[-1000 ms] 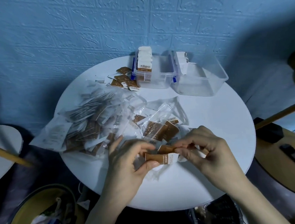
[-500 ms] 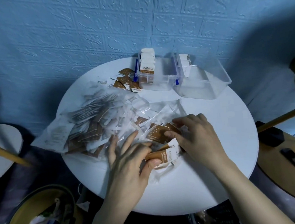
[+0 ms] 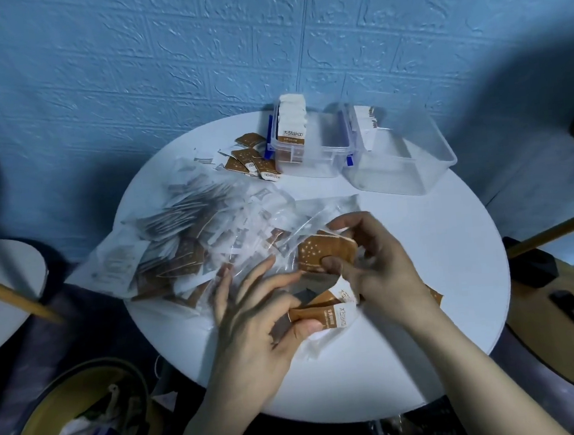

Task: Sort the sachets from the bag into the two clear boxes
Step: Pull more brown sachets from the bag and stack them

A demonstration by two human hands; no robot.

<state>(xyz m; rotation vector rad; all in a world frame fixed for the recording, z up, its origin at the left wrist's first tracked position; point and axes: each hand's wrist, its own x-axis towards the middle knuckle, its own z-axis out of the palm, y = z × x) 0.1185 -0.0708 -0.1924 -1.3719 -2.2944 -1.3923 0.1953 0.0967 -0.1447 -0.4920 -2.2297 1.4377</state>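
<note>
A clear plastic bag (image 3: 164,240) full of brown-and-white sachets lies across the left half of the round white table (image 3: 454,272). My left hand (image 3: 252,319) pinches a small stack of brown sachets (image 3: 324,312) between thumb and fingers at the bag's mouth. My right hand (image 3: 381,261) grips a brown dotted sachet (image 3: 323,254) just above that stack. At the table's back stand two clear boxes: the left box (image 3: 322,159) holds upright sachets, and the right box (image 3: 408,159) has a few at its back left.
Several loose brown sachets (image 3: 248,160) lie left of the left box. A bin (image 3: 85,425) sits on the floor at bottom left, a guitar (image 3: 567,312) leans at the right, and a second white table (image 3: 3,291) stands at far left. A blue wall backs the table.
My right hand left the stack, reached into the bag's mouth and took hold of a dotted sachet. My left hand kept the stack and spread its fingers on the bag.
</note>
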